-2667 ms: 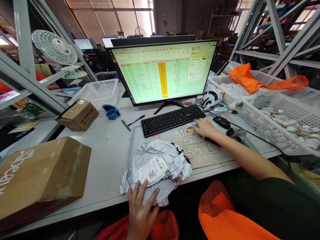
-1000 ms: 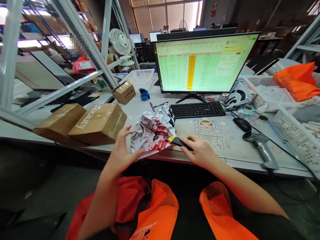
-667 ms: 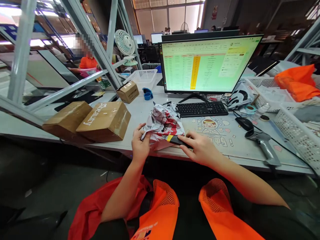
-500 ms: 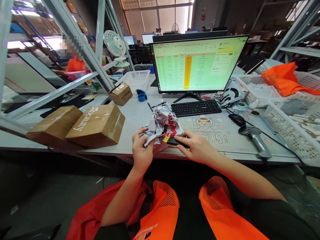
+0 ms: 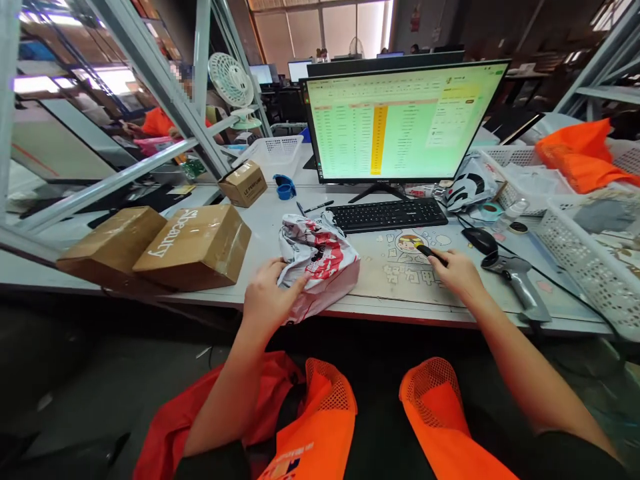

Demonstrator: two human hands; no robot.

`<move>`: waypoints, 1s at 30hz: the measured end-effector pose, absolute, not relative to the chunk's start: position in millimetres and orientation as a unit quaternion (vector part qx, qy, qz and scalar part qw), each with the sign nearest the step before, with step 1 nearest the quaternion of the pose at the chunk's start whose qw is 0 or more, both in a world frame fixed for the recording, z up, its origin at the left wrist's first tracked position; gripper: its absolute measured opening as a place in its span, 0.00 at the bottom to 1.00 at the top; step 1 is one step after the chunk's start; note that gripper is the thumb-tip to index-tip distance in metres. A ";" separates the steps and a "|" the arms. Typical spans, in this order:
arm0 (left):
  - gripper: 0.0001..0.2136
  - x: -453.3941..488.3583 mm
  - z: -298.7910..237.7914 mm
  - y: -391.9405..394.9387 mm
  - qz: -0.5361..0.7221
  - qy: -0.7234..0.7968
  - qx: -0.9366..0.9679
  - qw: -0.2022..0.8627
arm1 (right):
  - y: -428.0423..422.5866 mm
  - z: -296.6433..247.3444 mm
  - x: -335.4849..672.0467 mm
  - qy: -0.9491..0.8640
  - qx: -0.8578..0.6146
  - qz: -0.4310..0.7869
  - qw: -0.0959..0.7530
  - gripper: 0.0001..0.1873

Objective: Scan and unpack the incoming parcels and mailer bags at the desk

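A crumpled white and red plastic mailer bag (image 5: 320,261) lies at the front edge of the grey table (image 5: 270,233). My left hand (image 5: 267,300) grips its near left corner. My right hand (image 5: 457,272) rests on the cartoon desk mat (image 5: 400,267), to the right of the bag, shut on a black utility knife with a yellow end (image 5: 427,251). A black keyboard (image 5: 387,215) and a lit monitor (image 5: 403,120) stand behind the mat.
Two brown cardboard boxes (image 5: 193,245) sit left of the bag, a smaller one (image 5: 243,183) further back. A mouse (image 5: 479,240) and a handheld scanner (image 5: 517,279) lie on the right beside white baskets (image 5: 580,233). Grey rack beams (image 5: 165,80) cross the left. A person in orange (image 5: 160,120) works beyond.
My right hand has drawn the knife away from the bag, rightward onto the mat. My left hand has slid down to the bag's near corner, and the bag lies flatter.
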State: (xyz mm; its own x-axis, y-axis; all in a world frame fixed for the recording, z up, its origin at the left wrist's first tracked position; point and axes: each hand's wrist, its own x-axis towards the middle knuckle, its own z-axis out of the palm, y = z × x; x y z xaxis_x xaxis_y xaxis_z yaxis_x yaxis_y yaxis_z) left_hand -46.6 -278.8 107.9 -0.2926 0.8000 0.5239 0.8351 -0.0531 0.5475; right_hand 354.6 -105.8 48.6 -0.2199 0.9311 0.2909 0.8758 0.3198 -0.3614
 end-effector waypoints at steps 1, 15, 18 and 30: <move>0.14 -44.1 111.4 -277.1 -0.413 -0.684 -0.601 0.023 | -119.9 51.8 340.7 -0.792 -0.544 0.075 0.267 0.24; 0.16 2.8 105.4 -290.3 -0.498 -0.605 -0.617 0.068 | -173.8 108.9 258.9 -0.916 -0.249 0.064 0.309 0.22; 0.18 2.9 101.0 -289.6 -0.492 -0.600 -0.628 0.069 | -133.9 95.9 299.8 -0.886 -0.338 0.046 0.315 0.22; 0.20 -26.6 113.5 -272.4 -0.438 -0.661 -0.604 0.081 | -89.0 32.4 377.9 -0.745 -0.648 -0.005 0.158 0.23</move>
